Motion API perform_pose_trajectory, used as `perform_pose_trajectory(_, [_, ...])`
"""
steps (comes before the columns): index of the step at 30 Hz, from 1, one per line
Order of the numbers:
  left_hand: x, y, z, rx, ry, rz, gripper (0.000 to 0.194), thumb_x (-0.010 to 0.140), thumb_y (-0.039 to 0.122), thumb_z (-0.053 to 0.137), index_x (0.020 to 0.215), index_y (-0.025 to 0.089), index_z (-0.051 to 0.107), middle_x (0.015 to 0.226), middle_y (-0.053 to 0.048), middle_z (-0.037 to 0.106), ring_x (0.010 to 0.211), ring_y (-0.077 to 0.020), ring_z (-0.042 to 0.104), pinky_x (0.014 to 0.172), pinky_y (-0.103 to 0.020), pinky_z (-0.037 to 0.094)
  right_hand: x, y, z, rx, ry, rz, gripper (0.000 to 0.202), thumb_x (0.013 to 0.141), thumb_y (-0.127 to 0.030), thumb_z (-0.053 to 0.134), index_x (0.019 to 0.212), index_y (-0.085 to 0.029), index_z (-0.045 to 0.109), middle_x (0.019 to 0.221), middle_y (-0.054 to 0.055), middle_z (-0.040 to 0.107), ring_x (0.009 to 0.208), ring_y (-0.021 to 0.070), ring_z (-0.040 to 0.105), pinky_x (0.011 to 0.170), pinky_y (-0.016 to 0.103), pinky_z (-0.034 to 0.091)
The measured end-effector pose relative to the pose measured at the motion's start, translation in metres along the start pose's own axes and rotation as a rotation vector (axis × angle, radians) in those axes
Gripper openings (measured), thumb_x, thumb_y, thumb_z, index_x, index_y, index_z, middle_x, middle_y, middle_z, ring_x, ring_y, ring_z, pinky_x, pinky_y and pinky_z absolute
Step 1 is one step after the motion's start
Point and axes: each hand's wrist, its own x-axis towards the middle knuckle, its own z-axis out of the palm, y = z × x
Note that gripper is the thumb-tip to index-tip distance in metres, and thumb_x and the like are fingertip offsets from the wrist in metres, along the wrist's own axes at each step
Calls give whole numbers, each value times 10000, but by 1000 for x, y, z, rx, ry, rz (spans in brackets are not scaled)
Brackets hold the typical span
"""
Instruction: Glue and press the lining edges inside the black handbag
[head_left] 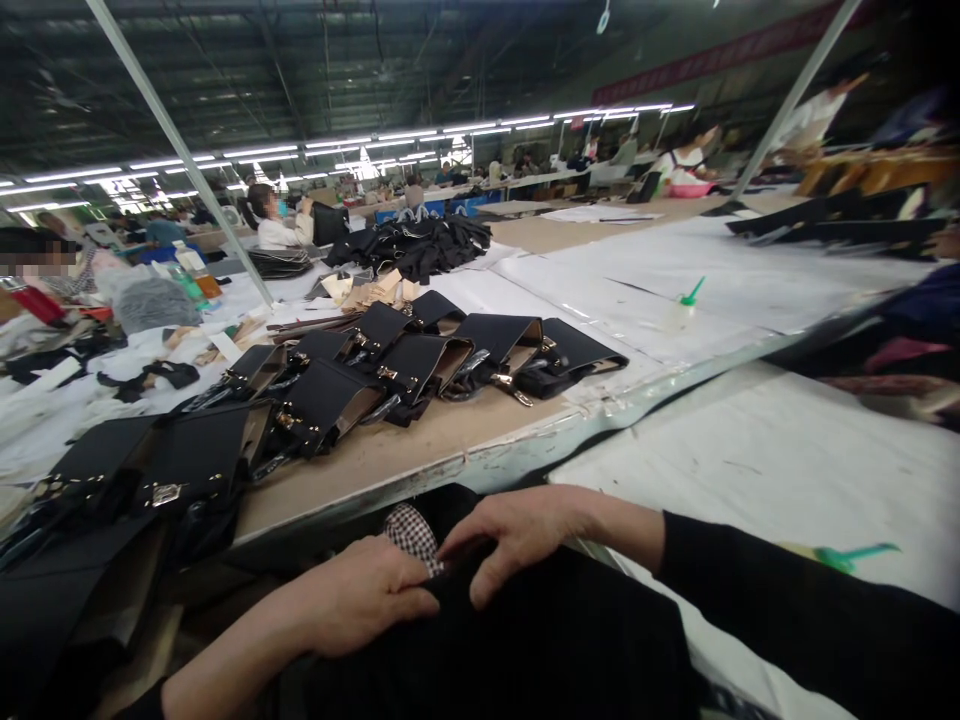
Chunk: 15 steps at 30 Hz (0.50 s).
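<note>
My left hand (367, 595) is low in the middle of the view, fingers curled and thumb pressed against them at the edge of a dark black cloth (555, 630) close to my body. Just right of it, my right hand (521, 535) bends over the same cloth, its thumb on the front and its fingertips close to my left fingers. A black-and-white checkered fabric (411, 532) shows between and behind the hands. What lies under the fingers is hidden. Black bags (420, 370) with gold-coloured clasps lie in rows on the table ahead, out of my hands' reach.
The worktable's edge (465, 460) runs just beyond my hands. A white-covered surface (787, 460) lies to the right, with a green-tipped object (855, 555). Another green nozzle (691, 293) stands farther back. A black pile (420, 245) lies beyond the bags. Metal posts rise left and right; people sit farther off.
</note>
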Motion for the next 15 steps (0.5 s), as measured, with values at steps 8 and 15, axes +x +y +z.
perform_pose_trajectory(8, [-10, -9, -1, -197, -45, -37, 208, 918, 301, 537, 769, 202, 643, 679, 58, 450, 609, -115, 391, 560, -208, 306, 26, 4, 15, 11, -17, -66, 168, 917, -296, 649, 884, -150, 724, 647, -61, 536, 574, 92, 462, 577, 199, 376])
perform_pose_trajectory(15, [-34, -14, 10, -315, 107, -241, 313, 947, 423, 488, 924, 201, 708, 819, 23, 619, 736, -167, 495, 670, -234, 393, 3, 25, 14, 171, 11, 17, 255, 929, -354, 579, 858, -138, 695, 682, -37, 542, 609, 108, 473, 584, 199, 405])
